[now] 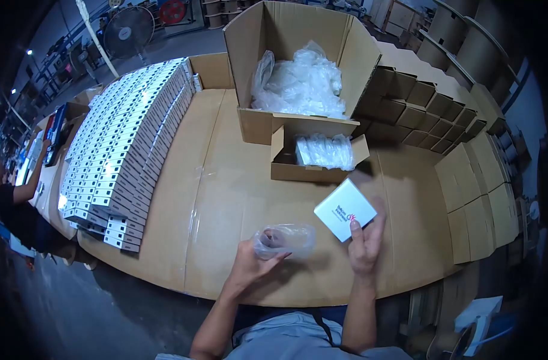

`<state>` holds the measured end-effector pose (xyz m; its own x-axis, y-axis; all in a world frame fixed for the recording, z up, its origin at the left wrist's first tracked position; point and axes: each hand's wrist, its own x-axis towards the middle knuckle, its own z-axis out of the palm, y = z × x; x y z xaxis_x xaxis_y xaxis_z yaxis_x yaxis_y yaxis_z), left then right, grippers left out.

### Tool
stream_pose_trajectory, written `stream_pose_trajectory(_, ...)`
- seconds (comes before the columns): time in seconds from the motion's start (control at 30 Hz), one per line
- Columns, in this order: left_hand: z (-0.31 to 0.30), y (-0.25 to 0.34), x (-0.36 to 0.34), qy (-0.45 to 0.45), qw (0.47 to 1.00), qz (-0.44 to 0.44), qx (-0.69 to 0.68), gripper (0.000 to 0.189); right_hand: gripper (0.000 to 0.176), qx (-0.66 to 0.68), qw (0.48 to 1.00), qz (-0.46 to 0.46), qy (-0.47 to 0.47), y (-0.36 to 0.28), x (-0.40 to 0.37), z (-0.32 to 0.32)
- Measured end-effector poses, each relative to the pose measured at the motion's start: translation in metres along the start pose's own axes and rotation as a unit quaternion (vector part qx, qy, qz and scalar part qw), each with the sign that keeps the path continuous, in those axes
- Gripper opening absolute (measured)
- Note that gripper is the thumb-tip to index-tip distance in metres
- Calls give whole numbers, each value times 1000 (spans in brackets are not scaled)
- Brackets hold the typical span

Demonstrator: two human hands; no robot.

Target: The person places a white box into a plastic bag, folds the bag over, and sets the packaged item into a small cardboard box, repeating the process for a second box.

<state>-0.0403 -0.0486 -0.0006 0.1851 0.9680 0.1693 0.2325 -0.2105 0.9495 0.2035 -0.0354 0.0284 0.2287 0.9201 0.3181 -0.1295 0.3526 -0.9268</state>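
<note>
At your far left a co-worker (13,204) sits at a neighbouring bench, well apart from you. Next come the rows of white boxes (130,138), packed edge to edge in a long slanting block on the cardboard-covered table (214,198), probably so they stay squared up and easy to count; each carries a dark label strip, too small to read. Your left hand (250,267) is closed around a clear plastic bag (286,239), fingers bunched on its near end so it lifts just above the table. Behind it stands a small open carton (313,171) with more bags inside, flaps up, seemingly kept near for easy reach, and behind that a large open carton (304,72) full of the same crumpled plastic. Your right hand (365,243) grips a white box (345,210) by its lower corner, thumb and fingers clamped, top face tilted toward you; it shows two lines of dark lettering and a red mark, not legible. To the right, brown boxes (418,108) are stacked in tidy steps.
</note>
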Motion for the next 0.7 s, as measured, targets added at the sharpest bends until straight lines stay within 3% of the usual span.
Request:
stream_pose_trajectory(0.07,3,-7,-2,5,999,15,30,35,59,36,996,-76,-35,-17,15,5)
stream_pose_trajectory(0.1,3,-4,-2,-2,999,18,42,35,62,65,996,-57,-21,-17,16,6)
stream_pose_trajectory(0.2,7,2,-2,-27,998,9,51,41,52,45,993,-91,-60,-18,14,27)
stream_pose_trajectory(0.33,7,8,-1,-38,999,-6,23,45,46,68,991,-24,-108,-18,2,50)
stream_pose_trajectory(0.37,5,6,0,-36,999,3,25,45,40,80,987,-46,-133,-14,3,49)
stream_pose_trajectory(0.7,9,3,1,-20,999,-23,-22,44,29,-30,986,-36,-160,-10,17,34)
